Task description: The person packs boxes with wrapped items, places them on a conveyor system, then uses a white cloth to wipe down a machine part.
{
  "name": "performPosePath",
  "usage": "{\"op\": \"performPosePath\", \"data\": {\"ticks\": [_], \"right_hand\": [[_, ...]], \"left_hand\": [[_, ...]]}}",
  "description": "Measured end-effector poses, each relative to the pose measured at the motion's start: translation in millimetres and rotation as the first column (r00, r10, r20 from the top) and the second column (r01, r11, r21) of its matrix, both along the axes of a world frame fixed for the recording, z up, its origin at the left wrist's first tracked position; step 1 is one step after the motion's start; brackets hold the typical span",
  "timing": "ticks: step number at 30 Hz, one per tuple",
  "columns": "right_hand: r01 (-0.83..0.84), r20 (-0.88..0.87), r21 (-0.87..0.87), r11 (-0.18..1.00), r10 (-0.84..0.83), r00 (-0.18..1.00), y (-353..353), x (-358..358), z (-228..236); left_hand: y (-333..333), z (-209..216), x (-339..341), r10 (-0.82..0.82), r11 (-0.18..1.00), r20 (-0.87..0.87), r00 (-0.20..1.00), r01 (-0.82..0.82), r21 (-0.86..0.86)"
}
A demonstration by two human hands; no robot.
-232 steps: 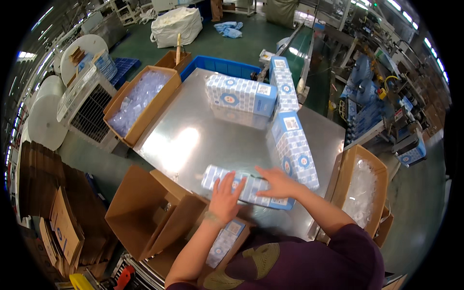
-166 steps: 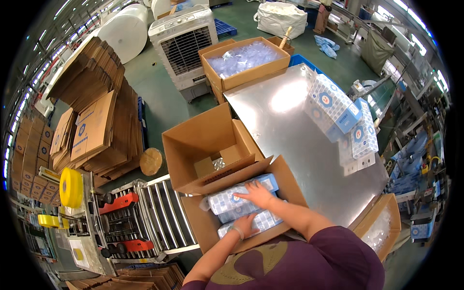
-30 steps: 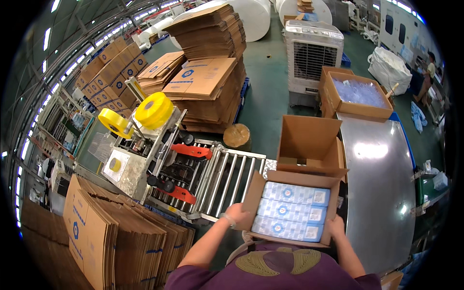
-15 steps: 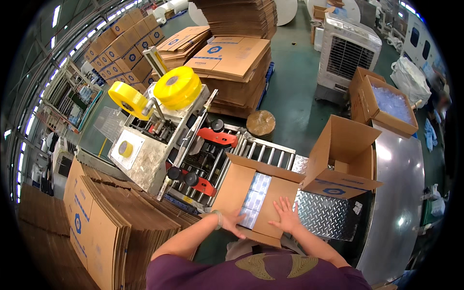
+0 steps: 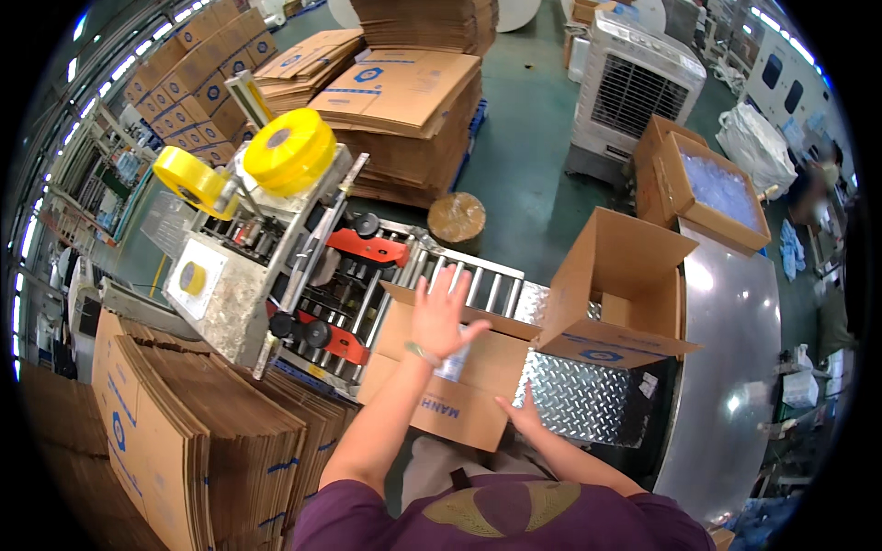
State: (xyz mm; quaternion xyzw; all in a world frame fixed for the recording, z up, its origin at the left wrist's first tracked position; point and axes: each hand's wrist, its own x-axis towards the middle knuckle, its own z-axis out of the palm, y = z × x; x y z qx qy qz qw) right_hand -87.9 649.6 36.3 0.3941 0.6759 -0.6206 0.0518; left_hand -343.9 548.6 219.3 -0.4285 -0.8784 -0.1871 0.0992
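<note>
The brown carton (image 5: 459, 413) lies below the view's centre, at 6 o'clock, its flaps partly folded over and pale blue packs (image 5: 451, 368) showing in the gap. Over its far side, at 12 o'clock, the left hand (image 5: 441, 317) spreads its fingers wide, holding nothing. At 4 o'clock the right hand (image 5: 522, 415) rests against the carton's edge; whether it grips cannot be told. An open carton (image 5: 625, 285) stands at 2 o'clock, 2 large yellow rolls (image 5: 292, 156) between 10 and 11.
</note>
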Motion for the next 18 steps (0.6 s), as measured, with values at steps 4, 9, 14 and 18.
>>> {"op": "performPosePath", "data": {"ticks": [4, 9, 14, 18], "right_hand": [[-0.039, 0.179, -0.444, 0.895, 0.131, 0.975, -11.8, 7.4, 20.3], [0.052, 0.176, -0.815, 0.577, 0.162, 0.971, -16.3, 11.6, 12.0], [0.046, 0.091, -0.859, 0.51, 0.062, 0.994, -15.1, -12.0, 12.7], [0.016, 0.035, -0.851, 0.524, 0.027, 0.999, -16.2, -45.8, 25.6]], "left_hand": [[-43.6, -41.6, 8.6, -0.06, 0.985, -0.143, 0.988, 0.082, 0.154], [-114.6, -105.4, 105.5, 0.098, 0.983, 0.186, 0.978, -0.066, -0.17], [-99.7, -113.7, 76.9, 0.085, 0.965, 0.279, 0.956, -0.01, -0.261], [-90.2, -110.0, 31.3, -0.014, 0.957, 0.219, 0.976, 0.077, -0.279]]}}
